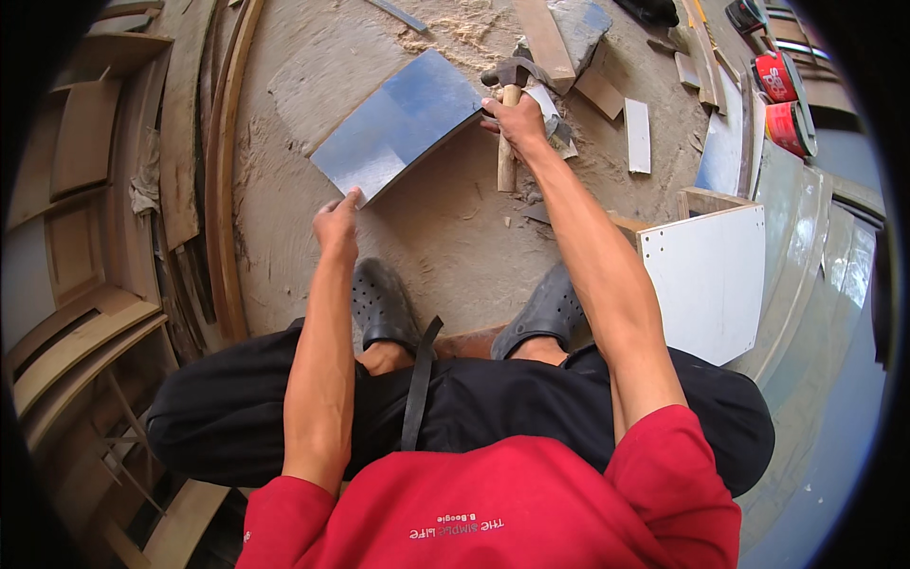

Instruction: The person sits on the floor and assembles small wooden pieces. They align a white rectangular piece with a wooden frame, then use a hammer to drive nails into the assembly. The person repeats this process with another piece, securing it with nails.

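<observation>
A rectangular board (pixel 403 119) with a glossy blue-grey face sits tilted above the floor in front of me. My left hand (pixel 336 226) is closed on its near corner, thumb on the top face. The right hand (pixel 517 123) is closed around the wooden handle of a hammer (pixel 508 169). That hammer's dark metal head points away from me, and the handle's end sticks out below my palm. Fingertips of this hand come right up to the board's right corner; I cannot tell whether they touch it.
Wood offcuts (pixel 599 92) and a white strip (pixel 638 136) lie to the right, with sawdust (pixel 455 28) beyond. A white-faced box (pixel 706 280) stands by my right knee. Long planks (pixel 227 171) line the left. Red cans (pixel 787 128) and glass sheets (pixel 796 247) are far right.
</observation>
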Tool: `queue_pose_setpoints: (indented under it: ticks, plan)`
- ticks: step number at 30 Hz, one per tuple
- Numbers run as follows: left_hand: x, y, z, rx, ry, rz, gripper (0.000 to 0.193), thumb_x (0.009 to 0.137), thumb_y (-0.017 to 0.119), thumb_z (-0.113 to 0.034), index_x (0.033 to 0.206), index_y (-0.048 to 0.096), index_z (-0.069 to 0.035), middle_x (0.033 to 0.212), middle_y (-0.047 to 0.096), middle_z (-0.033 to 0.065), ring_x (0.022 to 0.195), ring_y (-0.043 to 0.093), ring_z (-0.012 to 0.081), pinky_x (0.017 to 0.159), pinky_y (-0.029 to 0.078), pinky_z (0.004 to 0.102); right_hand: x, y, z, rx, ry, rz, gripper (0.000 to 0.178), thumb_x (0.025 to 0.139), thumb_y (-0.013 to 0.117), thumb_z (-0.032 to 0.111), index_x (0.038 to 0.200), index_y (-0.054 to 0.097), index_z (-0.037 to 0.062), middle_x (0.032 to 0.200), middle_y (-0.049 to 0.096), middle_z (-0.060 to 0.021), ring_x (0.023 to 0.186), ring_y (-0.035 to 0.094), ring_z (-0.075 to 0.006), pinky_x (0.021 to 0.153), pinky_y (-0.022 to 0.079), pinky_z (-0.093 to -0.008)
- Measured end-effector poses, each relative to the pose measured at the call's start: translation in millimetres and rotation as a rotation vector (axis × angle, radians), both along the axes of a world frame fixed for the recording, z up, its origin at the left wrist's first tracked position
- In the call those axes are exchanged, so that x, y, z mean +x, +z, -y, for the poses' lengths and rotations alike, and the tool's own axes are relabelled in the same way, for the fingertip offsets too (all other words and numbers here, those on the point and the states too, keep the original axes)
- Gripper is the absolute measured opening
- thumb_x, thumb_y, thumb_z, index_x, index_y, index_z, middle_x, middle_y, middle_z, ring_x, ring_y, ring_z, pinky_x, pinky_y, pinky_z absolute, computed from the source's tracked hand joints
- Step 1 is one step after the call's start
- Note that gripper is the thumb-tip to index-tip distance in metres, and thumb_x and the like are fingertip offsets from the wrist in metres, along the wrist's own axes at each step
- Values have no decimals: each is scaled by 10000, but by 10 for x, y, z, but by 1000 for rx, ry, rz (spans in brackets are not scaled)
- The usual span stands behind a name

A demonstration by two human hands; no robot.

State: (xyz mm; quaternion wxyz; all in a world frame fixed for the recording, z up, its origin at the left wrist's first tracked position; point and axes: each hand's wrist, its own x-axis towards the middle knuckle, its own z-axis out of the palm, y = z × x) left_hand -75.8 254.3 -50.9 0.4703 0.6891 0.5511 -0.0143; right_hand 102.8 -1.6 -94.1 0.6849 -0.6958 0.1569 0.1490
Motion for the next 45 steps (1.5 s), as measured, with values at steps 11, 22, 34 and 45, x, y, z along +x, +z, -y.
queue_pose_setpoints:
  ticks: [11,22,34,45]
  plan:
    - [1007,127,521,1020,-1324,358,721,801,636,-624,1412,473,-279,1520,307,160,1431,224,360,1129,155,603,33,-34,24,0,22,-2,360,780,750,149,966,565,-97,917,647,-152,736,682,-189,600,625,-300]
    - [1247,22,272,916,-1550,341,783,741,668,-586,1448,373,-423,1563,239,88,1452,181,288,1094,99,632,-34,183,21,-266,72,8,365,823,718,230,965,559,-66,896,656,-173,698,689,-220,574,602,-310]
    - [1254,74,205,857,-1562,252,813,726,694,-554,1454,350,-436,1569,230,72,1453,178,268,1077,134,650,-769,942,-217,-669,80,356,437,892,648,260,1270,553,64,1139,646,-226,1061,620,-401,889,488,-419]
    - [1253,34,198,860,-1519,336,819,706,714,-521,1446,381,-409,1554,258,84,1446,199,282,1061,155,651,-643,1294,-345,-665,127,351,397,901,624,188,1262,538,47,1055,664,-231,987,645,-403,859,491,-442]
